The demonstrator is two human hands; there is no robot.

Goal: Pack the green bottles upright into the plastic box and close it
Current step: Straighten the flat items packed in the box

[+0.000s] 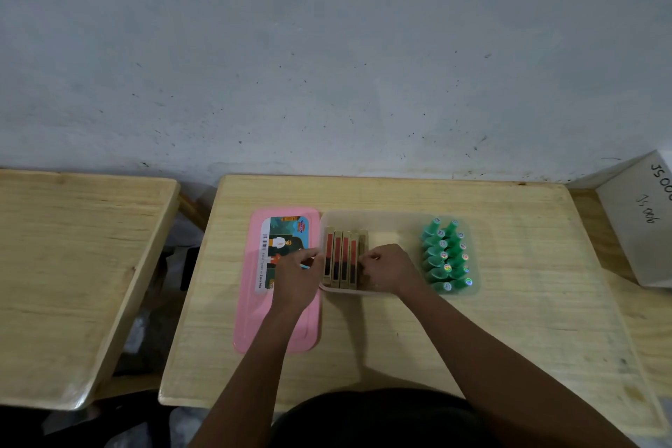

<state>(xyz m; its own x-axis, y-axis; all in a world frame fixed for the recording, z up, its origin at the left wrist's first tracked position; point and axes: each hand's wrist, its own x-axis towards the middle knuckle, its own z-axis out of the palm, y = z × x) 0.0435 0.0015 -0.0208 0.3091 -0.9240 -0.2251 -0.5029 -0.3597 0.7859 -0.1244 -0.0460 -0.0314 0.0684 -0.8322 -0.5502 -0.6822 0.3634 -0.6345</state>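
Wooden table: green bottles are stood at right end of plastic box, cartons at its left end are pinched by right hand, grip of left hand at its rim cannot be told, rows should be squared before lidding.

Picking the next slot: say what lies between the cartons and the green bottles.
Head view: the right hand, next to the cartons, and bare box floor beyond it up to the bottles.

The person is wearing a dark garment, well behind the left hand and right hand; forearms are showing bare.
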